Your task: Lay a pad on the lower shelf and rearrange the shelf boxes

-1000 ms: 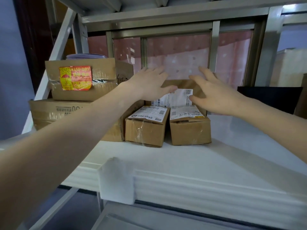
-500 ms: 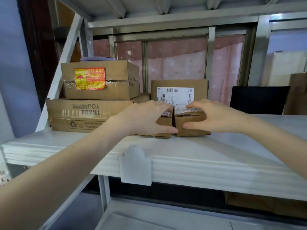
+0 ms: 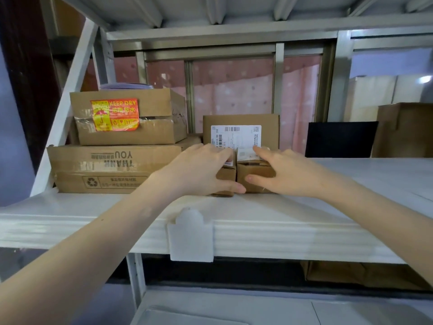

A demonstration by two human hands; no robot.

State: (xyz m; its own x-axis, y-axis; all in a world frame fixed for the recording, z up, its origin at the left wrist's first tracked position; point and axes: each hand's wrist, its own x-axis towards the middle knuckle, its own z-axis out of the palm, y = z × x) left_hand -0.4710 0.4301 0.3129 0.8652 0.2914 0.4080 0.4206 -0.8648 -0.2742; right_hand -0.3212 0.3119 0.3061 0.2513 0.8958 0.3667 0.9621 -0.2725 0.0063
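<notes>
Cardboard cubes: left hand (image 3: 199, 171) grips one (image 3: 228, 175), right hand (image 3: 288, 173) another (image 3: 254, 175).

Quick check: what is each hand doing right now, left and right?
Left hand: closed around the left small box.
Right hand: gripping the right small box.

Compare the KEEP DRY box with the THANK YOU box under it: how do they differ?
The KEEP DRY box sits on top; the THANK YOU box lies on the white shelf beneath it. The KEEP DRY box is narrower and carries a red-and-yellow sticker, right way up; the THANK YOU box is wider, with printing upside down. Both are taped brown cardboard, and neither hand touches them.
</notes>
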